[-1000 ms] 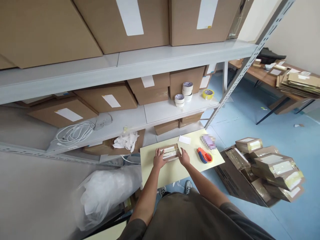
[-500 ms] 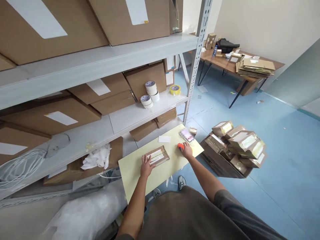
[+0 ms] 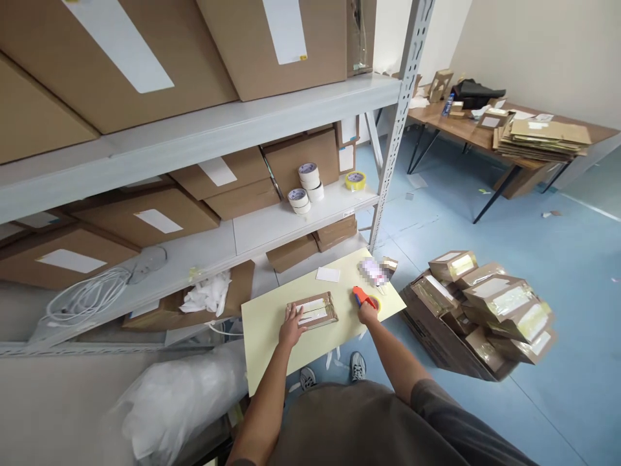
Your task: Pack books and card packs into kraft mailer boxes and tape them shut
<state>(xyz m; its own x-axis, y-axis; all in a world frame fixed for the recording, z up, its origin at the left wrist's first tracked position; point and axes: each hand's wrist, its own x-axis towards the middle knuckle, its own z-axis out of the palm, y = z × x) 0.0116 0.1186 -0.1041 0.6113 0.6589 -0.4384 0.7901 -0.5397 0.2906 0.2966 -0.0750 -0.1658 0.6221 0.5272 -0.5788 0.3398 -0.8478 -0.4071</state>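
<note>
My left hand (image 3: 292,325) rests with its fingers spread on the left end of a small cardboard box (image 3: 326,311). The box lies on the pale yellow tabletop (image 3: 269,353) and has a white label under clear tape. To its right, my right hand (image 3: 368,313) is closed around an orange and blue tape dispenser (image 3: 361,295). A yellow tape roll (image 3: 376,303) shows beside the hand. The dispenser is apart from the box, its front pointing away from me. Behind the box lies a white paper slip (image 3: 328,274).
Several taped parcels fill a large carton (image 3: 446,343) on the floor at right. Tape rolls (image 3: 308,182) stand on the metal shelf (image 3: 272,223) ahead. A wrapped plastic bundle (image 3: 179,401) is at lower left. A wooden table (image 3: 478,133) holds flattened cardboard (image 3: 538,139).
My view has shifted to the left. The dispenser in my right hand has turned and shows more of its length. My left hand stays on the box.
</note>
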